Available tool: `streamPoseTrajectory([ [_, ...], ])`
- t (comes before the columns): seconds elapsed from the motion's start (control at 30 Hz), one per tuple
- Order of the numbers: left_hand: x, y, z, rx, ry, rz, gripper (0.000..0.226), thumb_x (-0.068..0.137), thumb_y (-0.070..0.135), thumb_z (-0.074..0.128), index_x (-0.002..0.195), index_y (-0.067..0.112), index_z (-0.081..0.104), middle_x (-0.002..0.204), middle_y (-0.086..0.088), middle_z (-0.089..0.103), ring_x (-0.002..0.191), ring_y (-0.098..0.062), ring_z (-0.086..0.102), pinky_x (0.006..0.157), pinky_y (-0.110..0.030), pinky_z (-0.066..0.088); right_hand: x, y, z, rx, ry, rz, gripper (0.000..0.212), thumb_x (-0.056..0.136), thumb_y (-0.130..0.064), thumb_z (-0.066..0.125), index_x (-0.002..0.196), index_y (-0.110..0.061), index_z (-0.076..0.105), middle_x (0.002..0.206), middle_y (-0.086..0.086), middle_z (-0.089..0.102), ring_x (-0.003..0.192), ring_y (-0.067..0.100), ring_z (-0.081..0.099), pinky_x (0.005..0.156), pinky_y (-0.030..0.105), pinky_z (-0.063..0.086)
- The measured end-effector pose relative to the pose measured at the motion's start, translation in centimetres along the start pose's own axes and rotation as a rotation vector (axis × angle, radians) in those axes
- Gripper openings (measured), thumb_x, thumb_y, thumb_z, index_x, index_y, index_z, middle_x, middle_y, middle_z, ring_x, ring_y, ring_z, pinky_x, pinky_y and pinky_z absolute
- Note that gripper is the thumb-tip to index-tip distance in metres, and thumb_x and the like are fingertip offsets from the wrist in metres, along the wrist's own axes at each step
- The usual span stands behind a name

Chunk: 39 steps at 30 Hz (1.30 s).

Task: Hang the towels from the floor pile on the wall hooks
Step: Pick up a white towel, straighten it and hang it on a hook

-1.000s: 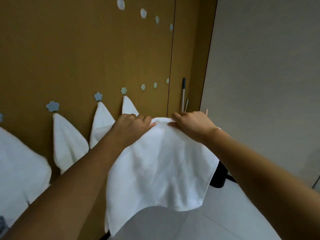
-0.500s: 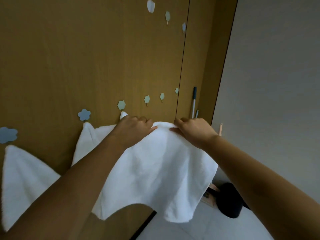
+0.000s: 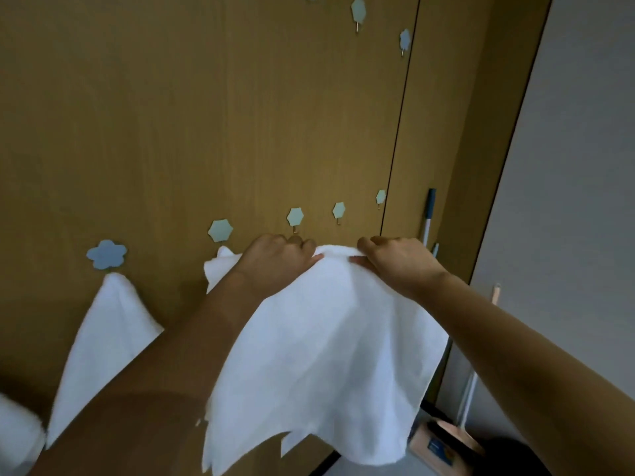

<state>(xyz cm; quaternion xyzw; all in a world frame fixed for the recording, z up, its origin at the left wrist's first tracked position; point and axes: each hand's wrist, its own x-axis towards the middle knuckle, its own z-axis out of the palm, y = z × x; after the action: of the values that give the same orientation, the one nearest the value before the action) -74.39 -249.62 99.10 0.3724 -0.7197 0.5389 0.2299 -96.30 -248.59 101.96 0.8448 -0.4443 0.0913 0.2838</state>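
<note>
Towel (image 3: 330, 355), white and the largest thing in view, is held up against the brown wooden wall panel (image 3: 240, 115), its top edge gathered between both hands just below the row of hexagonal hooks while the rest drapes down loose and uneven. Two other white towels are seen already hung to the left: one (image 3: 103, 341) from the blue flower-shaped hook (image 3: 106, 254), and another (image 3: 220, 271), mostly hidden behind the left forearm, from the hexagonal hook (image 3: 220, 230) beside it. The left hand (image 3: 278, 261) is curled over the top edge, its fingers bunched and gripping the cloth right beneath the next free hook (image 3: 295, 217). The right hand (image 3: 395, 261) pinches the same edge a little further right, thumb against the fabric. Whether any fabric has caught on the small metal prong cannot be told, since the left knuckles cover it. A slip is judged the main risk: if the gathered edge is released before the prong sits well through the cloth, the weight of the hanging part would likely drag the towel off to the floor. A mop handle (image 3: 427, 214) leans in the corner nearby.
</note>
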Motion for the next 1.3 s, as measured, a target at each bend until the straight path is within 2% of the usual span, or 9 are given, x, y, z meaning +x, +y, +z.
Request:
streamPoseTrajectory([
  [0.23, 3.4, 3.3, 5.4, -0.047, -0.06, -0.112, 0.048, 0.091, 0.035, 0.031, 0.069, 0.01, 0.066, 0.044, -0.002, 0.053, 0.03, -0.018, 0.047, 0.039, -0.015, 0.029, 3.1, 6.6, 4.0, 0.053, 0.027, -0.047, 0.041, 0.1, -0.045, 0.022, 0.116, -0.014, 0.044, 0.098, 0.006, 0.057, 0.084, 0.026, 0.058, 0.07, 0.032, 0.048],
  [0.43, 1.9, 2.9, 8.8, -0.065, -0.182, -0.184, 0.035, 0.086, 0.037, 0.058, 0.063, 0.011, 0.065, 0.041, -0.001, 0.053, 0.027, -0.017, 0.047, 0.036, -0.012, 0.031, 6.2, 6.5, 9.1, 0.19, 0.011, -0.119, 0.04, 0.099, -0.047, 0.026, 0.114, -0.016, 0.047, 0.102, 0.005, 0.06, 0.086, 0.023, 0.058, 0.072, 0.031, 0.047],
  [0.53, 1.1, 2.2, 10.8, -0.093, -0.168, -0.234, 0.066, 0.101, 0.041, 0.019, 0.064, 0.012, 0.065, 0.042, 0.0, 0.053, 0.029, -0.016, 0.047, 0.036, -0.013, 0.033, 8.3, 6.2, 10.7, 0.235, 0.006, -0.143, 0.039, 0.1, -0.045, 0.028, 0.114, -0.014, 0.047, 0.101, 0.005, 0.06, 0.081, 0.021, 0.053, 0.066, 0.028, 0.038],
  [0.6, 0.9, 1.5, 12.1, -0.093, -0.123, -0.248, 0.074, 0.102, 0.041, 0.01, 0.064, 0.011, 0.066, 0.043, -0.001, 0.053, 0.03, -0.017, 0.047, 0.037, -0.013, 0.032, 9.8, 6.3, 11.9, 0.263, 0.014, -0.152, 0.04, 0.099, -0.046, 0.028, 0.113, -0.014, 0.047, 0.1, 0.006, 0.06, 0.078, 0.021, 0.051, 0.065, 0.028, 0.036],
  [0.7, 1.3, 0.3, 13.6, -0.054, -0.153, -0.249, 0.067, 0.1, 0.041, 0.019, 0.061, 0.011, 0.064, 0.041, -0.001, 0.05, 0.029, -0.017, 0.045, 0.041, -0.012, 0.023, 12.6, 6.7, 13.1, 0.262, 0.022, -0.155, 0.04, 0.099, -0.047, 0.028, 0.113, -0.014, 0.048, 0.101, 0.007, 0.061, 0.085, 0.024, 0.056, 0.067, 0.03, 0.04],
  [0.9, 0.9, -1.3, 17.3, -0.053, -0.272, -0.292, 0.041, 0.087, 0.036, 0.044, 0.066, 0.009, 0.066, 0.041, -0.002, 0.05, 0.027, -0.018, 0.045, 0.035, -0.014, 0.027, 16.8, 6.7, 16.0, 0.251, 0.034, -0.167, 0.04, 0.099, -0.046, 0.028, 0.111, -0.013, 0.048, 0.104, 0.007, 0.061, 0.09, 0.025, 0.058, 0.066, 0.029, 0.036],
  [0.97, 1.1, -1.5, 17.9, -0.057, -0.353, -0.301, 0.034, 0.093, 0.036, 0.051, 0.083, 0.007, 0.066, 0.058, -0.005, 0.061, 0.044, -0.02, 0.057, 0.041, -0.02, 0.034, 17.7, 6.7, 17.2, 0.264, 0.03, -0.171, 0.04, 0.099, -0.046, 0.028, 0.112, -0.013, 0.048, 0.104, 0.007, 0.062, 0.091, 0.025, 0.058, 0.067, 0.029, 0.036],
  [1.07, 1.8, -1.2, 18.9, -0.119, -0.604, -0.384, 0.046, 0.101, 0.044, 0.022, 0.116, 0.012, 0.052, 0.099, -0.006, 0.066, 0.086, -0.022, 0.063, 0.062, -0.026, 0.035, 18.8, 7.1, 18.3, 0.314, 0.022, -0.163, 0.04, 0.1, -0.045, 0.028, 0.114, -0.014, 0.048, 0.107, 0.006, 0.062, 0.095, 0.024, 0.057, 0.067, 0.027, 0.031],
  [1.3, 1.8, -1.7, 21.3, -0.063, -0.721, -0.417, 0.047, 0.101, 0.045, 0.016, 0.124, 0.016, 0.046, 0.106, -0.003, 0.064, 0.092, -0.019, 0.062, 0.068, -0.026, 0.038, 21.9, 7.6, 21.2, 0.353, 0.006, -0.217, 0.048, 0.098, -0.049, 0.024, 0.116, -0.015, 0.053, 0.109, 0.006, 0.064, 0.096, 0.023, 0.059, 0.067, 0.028, 0.033],
])
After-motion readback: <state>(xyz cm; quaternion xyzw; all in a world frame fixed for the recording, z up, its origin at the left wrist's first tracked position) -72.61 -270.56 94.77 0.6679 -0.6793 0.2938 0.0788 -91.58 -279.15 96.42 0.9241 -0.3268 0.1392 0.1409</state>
